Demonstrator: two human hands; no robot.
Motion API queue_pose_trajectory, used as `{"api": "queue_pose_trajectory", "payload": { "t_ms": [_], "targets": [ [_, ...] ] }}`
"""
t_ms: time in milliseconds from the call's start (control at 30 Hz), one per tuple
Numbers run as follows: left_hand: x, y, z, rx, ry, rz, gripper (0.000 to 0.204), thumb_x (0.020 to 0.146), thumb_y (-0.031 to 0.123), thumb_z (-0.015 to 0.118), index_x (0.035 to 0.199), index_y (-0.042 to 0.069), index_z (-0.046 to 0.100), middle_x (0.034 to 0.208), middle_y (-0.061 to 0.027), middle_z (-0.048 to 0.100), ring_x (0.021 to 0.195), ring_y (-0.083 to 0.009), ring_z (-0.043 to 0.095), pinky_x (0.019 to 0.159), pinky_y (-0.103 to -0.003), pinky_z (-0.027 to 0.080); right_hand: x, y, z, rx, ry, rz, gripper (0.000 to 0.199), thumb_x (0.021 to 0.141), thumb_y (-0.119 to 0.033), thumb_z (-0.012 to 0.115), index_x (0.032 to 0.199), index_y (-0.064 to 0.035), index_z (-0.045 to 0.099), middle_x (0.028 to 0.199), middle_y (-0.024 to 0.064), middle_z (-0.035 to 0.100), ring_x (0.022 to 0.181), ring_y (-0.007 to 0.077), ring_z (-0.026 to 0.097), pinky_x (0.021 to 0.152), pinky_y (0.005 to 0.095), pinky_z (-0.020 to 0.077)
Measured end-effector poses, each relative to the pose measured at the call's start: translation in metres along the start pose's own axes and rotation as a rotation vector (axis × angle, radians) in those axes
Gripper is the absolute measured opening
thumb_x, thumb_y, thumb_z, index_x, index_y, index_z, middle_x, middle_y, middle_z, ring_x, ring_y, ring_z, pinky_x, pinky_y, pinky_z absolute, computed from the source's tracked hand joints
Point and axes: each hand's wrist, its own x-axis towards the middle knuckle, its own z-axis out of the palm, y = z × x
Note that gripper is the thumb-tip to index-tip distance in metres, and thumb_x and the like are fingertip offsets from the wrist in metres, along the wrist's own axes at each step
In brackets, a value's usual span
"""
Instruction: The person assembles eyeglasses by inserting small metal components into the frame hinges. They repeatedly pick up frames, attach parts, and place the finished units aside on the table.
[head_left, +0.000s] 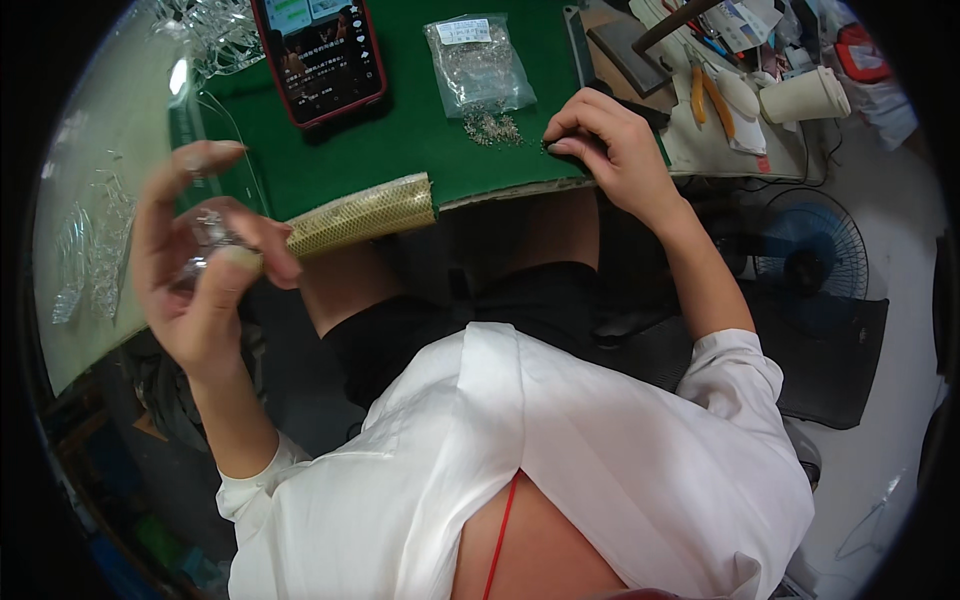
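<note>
well, clear piece [212,230], axis indistinct

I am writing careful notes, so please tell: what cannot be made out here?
Head view, all:
Shiny clear item in left hand: blurred, partly covered by fingers.
Right hand: fingers hide whether it pinches anything.
Red-cased black phone: top cut by upper edge.
Tiny silvery pieces: separate shapes too small.
</note>
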Motion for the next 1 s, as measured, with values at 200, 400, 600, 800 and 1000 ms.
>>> {"api": "queue_pose_trajectory", "payload": {
  "t_ms": [200,400,600,800,1000],
  "targets": [
    [-0.006,-0.017,0.007,0.105,-0.101,0.002,0.057,0.072,0.003,0.073,0.122,-0.006,0.046,0.116,-0.0194,0.056,0.072,-0.0167,0.064,0.064,-0.026,0.051,0.005,0.004,0.001,0.007,-0.061,-0.037,0.01,0.08,0.004,0.064,0.088,-0.0004,0.061,0.083,0.0048,0.056,0.072,0.015,0.057,0.062,0.0265,0.0446],
    [-0.002,-0.014,0.014,0.188,-0.095,0.005,0.055,0.072,0.008,0.074,0.12,-0.005,0.05,0.109,-0.0149,0.06,0.073,-0.016,0.063,0.072,-0.028,0.05,0.005,0.007,0.001,0.047,-0.071,-0.072,0.012,0.08,0.008,0.061,0.089,0.001,0.063,0.085,0.0056,0.057,0.075,0.0152,0.058,0.065,0.0259,0.0461],
    [-0.002,-0.012,0.016,0.227,-0.105,-0.049,0.061,0.075,0.016,0.072,0.125,-0.006,0.044,0.107,-0.0156,0.059,0.071,-0.0172,0.062,0.082,-0.034,0.05,0.0,0.006,0.001,0.085,-0.039,-0.005,0.012,0.08,0.009,0.06,0.089,0.0017,0.063,0.085,0.0043,0.057,0.073,0.0132,0.056,0.065,0.0235,0.0447],
    [0.0,-0.011,0.022,0.229,-0.09,-0.038,0.067,0.075,0.02,0.073,0.127,-0.006,0.04,0.101,-0.0155,0.061,0.071,-0.0175,0.063,0.084,-0.035,0.05,0.008,0.005,0.002,0.057,-0.078,0.025,0.007,0.079,0.001,0.066,0.085,0.0016,0.061,0.082,0.0037,0.055,0.068,0.0118,0.053,0.061,0.0229,0.0414],
    [0.0,-0.013,0.022,0.266,-0.118,0.055,0.07,0.073,0.021,0.075,0.128,-0.008,0.041,0.106,-0.0175,0.06,0.074,-0.0195,0.065,0.085,-0.036,0.051,0.014,0.0,0.002,-0.031,-0.107,0.018,0.009,0.079,-0.008,0.068,0.083,-0.0034,0.061,0.077,0.0038,0.056,0.068,0.0172,0.061,0.061,0.0286,0.0465]
  ]
}}
